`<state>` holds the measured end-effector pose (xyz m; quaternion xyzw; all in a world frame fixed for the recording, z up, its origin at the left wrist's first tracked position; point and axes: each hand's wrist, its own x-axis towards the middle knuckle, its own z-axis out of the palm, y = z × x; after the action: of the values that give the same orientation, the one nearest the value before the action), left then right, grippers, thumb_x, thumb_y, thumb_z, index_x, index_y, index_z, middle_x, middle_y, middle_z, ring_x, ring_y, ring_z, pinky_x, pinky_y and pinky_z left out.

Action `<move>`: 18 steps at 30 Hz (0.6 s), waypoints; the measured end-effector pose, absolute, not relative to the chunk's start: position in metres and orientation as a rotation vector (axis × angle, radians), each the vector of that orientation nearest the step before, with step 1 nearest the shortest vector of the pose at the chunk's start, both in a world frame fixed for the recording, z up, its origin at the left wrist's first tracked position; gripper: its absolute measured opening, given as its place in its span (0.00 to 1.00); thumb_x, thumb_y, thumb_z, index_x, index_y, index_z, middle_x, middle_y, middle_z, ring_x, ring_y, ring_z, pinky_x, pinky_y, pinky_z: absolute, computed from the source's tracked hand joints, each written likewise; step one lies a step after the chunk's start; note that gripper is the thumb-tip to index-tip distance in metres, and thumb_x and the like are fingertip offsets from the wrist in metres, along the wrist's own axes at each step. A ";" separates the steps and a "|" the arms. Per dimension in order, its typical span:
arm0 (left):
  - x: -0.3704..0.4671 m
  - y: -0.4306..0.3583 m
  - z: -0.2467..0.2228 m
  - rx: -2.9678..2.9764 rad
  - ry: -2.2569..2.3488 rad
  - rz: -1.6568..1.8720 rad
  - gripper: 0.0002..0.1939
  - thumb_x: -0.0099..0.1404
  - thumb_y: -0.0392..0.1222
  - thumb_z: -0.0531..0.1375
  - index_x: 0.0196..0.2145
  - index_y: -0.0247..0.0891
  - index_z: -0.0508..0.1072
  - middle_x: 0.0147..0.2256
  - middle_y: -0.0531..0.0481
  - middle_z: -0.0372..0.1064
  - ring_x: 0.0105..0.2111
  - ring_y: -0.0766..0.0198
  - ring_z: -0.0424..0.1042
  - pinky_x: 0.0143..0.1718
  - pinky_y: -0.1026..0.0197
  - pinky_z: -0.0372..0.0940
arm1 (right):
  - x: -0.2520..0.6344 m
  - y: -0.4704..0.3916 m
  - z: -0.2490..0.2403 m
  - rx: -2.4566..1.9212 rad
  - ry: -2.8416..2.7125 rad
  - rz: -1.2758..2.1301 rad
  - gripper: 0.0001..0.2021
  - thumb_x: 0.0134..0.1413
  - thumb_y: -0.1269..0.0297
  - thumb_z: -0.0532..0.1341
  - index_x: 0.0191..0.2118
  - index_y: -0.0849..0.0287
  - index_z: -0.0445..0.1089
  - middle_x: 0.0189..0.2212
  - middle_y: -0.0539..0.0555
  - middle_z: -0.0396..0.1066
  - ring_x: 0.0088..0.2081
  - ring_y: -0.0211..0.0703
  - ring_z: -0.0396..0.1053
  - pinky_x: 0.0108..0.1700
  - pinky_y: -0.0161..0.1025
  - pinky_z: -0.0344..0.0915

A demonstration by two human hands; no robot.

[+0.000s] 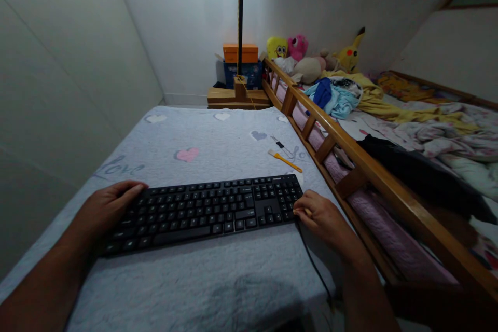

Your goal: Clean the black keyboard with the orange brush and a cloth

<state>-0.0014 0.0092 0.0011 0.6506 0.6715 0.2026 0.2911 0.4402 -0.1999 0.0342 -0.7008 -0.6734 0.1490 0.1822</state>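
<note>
A black full-size keyboard (202, 210) lies on the pale blue heart-patterned cover, its space bar towards me and its number pad on the right. My left hand (112, 205) grips the keyboard's left end, thumb along the top corner; the other fingers are largely hidden. At the lower right corner, my right hand (317, 212) is closed, fingers pinched on a small tan thing at the number pad. What that thing is stays mostly hidden by the fingers. A black cable (313, 264) runs from below this corner towards the front edge. Beyond the keyboard lies a yellow-handled brush (288, 162) with pale bristles.
Near the brush is a small black item with thin ends (279, 144). A wooden bed rail (334, 129) borders the right side, with clothes and plush toys beyond. At the back stand a black pole (240, 21) and an orange box (249, 53). A wall rises on the left.
</note>
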 end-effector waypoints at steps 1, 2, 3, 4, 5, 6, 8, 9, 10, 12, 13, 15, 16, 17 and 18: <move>-0.002 0.010 0.000 1.732 1.791 0.542 0.27 0.56 0.62 0.57 0.42 0.40 0.78 0.42 0.48 0.79 0.43 0.51 0.75 0.41 0.58 0.65 | 0.438 -0.199 0.034 -1.963 -1.898 0.421 0.06 0.59 0.73 0.60 0.34 0.58 0.74 0.34 0.53 0.69 0.36 0.42 0.70 0.37 0.37 0.62; -0.002 0.010 -0.001 1.726 1.791 0.546 0.27 0.56 0.62 0.57 0.42 0.40 0.78 0.42 0.47 0.79 0.43 0.51 0.75 0.41 0.58 0.66 | 0.435 -0.199 0.034 -1.944 -1.899 0.423 0.06 0.60 0.73 0.60 0.34 0.59 0.74 0.34 0.53 0.69 0.36 0.42 0.70 0.37 0.37 0.62; -0.003 0.011 -0.002 1.717 1.790 0.547 0.27 0.56 0.62 0.57 0.42 0.40 0.78 0.42 0.47 0.79 0.43 0.51 0.75 0.41 0.58 0.66 | 0.431 -0.198 0.034 -1.923 -1.904 0.426 0.06 0.60 0.73 0.60 0.35 0.59 0.74 0.34 0.53 0.69 0.35 0.41 0.70 0.37 0.36 0.62; -0.004 0.011 -0.003 1.711 1.793 0.548 0.27 0.56 0.62 0.57 0.43 0.40 0.78 0.42 0.47 0.79 0.43 0.51 0.75 0.41 0.58 0.66 | 0.428 -0.197 0.034 -1.906 -1.911 0.428 0.06 0.60 0.73 0.60 0.35 0.59 0.74 0.34 0.53 0.69 0.35 0.41 0.70 0.36 0.36 0.62; -0.005 0.012 -0.003 1.712 1.794 0.548 0.27 0.56 0.63 0.57 0.43 0.40 0.78 0.42 0.47 0.79 0.43 0.51 0.76 0.41 0.58 0.66 | 0.425 -0.197 0.033 -1.893 -1.920 0.432 0.06 0.60 0.73 0.60 0.35 0.59 0.74 0.34 0.53 0.69 0.35 0.41 0.70 0.36 0.36 0.62; -0.005 0.012 -0.004 1.718 1.797 0.547 0.27 0.56 0.63 0.57 0.42 0.40 0.78 0.42 0.47 0.79 0.43 0.51 0.76 0.41 0.58 0.66 | 0.423 -0.197 0.032 -1.886 -1.928 0.434 0.06 0.60 0.73 0.60 0.35 0.59 0.74 0.34 0.53 0.69 0.35 0.41 0.70 0.37 0.36 0.62; -0.006 0.013 -0.005 1.734 1.803 0.547 0.26 0.56 0.62 0.58 0.42 0.41 0.79 0.42 0.48 0.79 0.43 0.51 0.76 0.42 0.58 0.66 | 0.421 -0.197 0.029 -1.891 -1.935 0.431 0.07 0.59 0.74 0.60 0.35 0.59 0.75 0.34 0.52 0.69 0.35 0.40 0.70 0.37 0.36 0.62; -0.006 0.013 -0.004 1.734 1.807 0.549 0.26 0.56 0.62 0.58 0.42 0.41 0.79 0.42 0.48 0.79 0.43 0.51 0.76 0.41 0.58 0.66 | 0.421 -0.197 0.028 -1.898 -1.933 0.425 0.07 0.59 0.74 0.60 0.35 0.59 0.75 0.34 0.52 0.69 0.35 0.40 0.70 0.37 0.36 0.62; -0.006 0.012 -0.004 1.729 1.806 0.554 0.26 0.56 0.62 0.58 0.42 0.41 0.79 0.41 0.48 0.79 0.42 0.51 0.76 0.41 0.58 0.66 | 0.422 -0.198 0.027 -1.908 -1.929 0.418 0.07 0.59 0.74 0.60 0.35 0.59 0.75 0.34 0.52 0.69 0.35 0.40 0.70 0.36 0.36 0.62; -0.004 0.011 -0.003 1.713 1.796 0.554 0.26 0.56 0.62 0.57 0.42 0.41 0.78 0.41 0.48 0.79 0.42 0.52 0.76 0.41 0.58 0.66 | 0.425 -0.200 0.026 -1.931 -1.918 0.405 0.07 0.59 0.73 0.60 0.34 0.58 0.75 0.34 0.52 0.69 0.35 0.40 0.70 0.36 0.36 0.62; -0.003 0.010 -0.002 1.706 1.792 0.549 0.26 0.56 0.62 0.57 0.42 0.40 0.78 0.40 0.48 0.79 0.41 0.52 0.76 0.41 0.58 0.66 | 0.426 -0.201 0.027 -1.943 -1.912 0.401 0.07 0.59 0.74 0.60 0.34 0.58 0.75 0.34 0.52 0.69 0.35 0.40 0.70 0.36 0.36 0.62; 0.000 0.009 0.001 1.704 1.795 0.540 0.26 0.56 0.63 0.57 0.42 0.40 0.78 0.40 0.48 0.79 0.41 0.51 0.76 0.41 0.57 0.66 | 0.430 -0.203 0.028 -1.974 -1.895 0.400 0.07 0.59 0.74 0.60 0.34 0.58 0.75 0.34 0.52 0.69 0.35 0.41 0.70 0.36 0.36 0.62; 0.001 0.008 0.002 1.709 1.799 0.540 0.27 0.56 0.63 0.57 0.41 0.40 0.78 0.40 0.48 0.79 0.42 0.51 0.76 0.41 0.57 0.66 | 0.431 -0.204 0.028 -1.988 -1.886 0.404 0.07 0.58 0.74 0.60 0.34 0.58 0.75 0.34 0.52 0.69 0.35 0.41 0.70 0.36 0.36 0.62; 0.002 0.007 0.003 1.711 1.805 0.547 0.27 0.55 0.63 0.57 0.41 0.40 0.78 0.40 0.47 0.79 0.42 0.50 0.75 0.40 0.57 0.66 | 0.432 -0.205 0.029 -1.998 -1.879 0.409 0.07 0.59 0.74 0.60 0.34 0.58 0.75 0.34 0.52 0.69 0.36 0.41 0.70 0.37 0.36 0.62; 0.003 0.007 0.005 1.711 1.807 0.552 0.27 0.55 0.63 0.57 0.41 0.40 0.78 0.40 0.47 0.79 0.43 0.50 0.75 0.40 0.57 0.66 | 0.433 -0.205 0.029 -2.002 -1.873 0.416 0.07 0.59 0.73 0.60 0.34 0.58 0.75 0.34 0.53 0.69 0.36 0.42 0.70 0.37 0.36 0.63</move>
<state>0.0031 0.0068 0.0046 0.6419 0.6781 0.2073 0.2918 0.4335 -0.2053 0.0293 -0.7098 -0.6640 0.1474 0.1834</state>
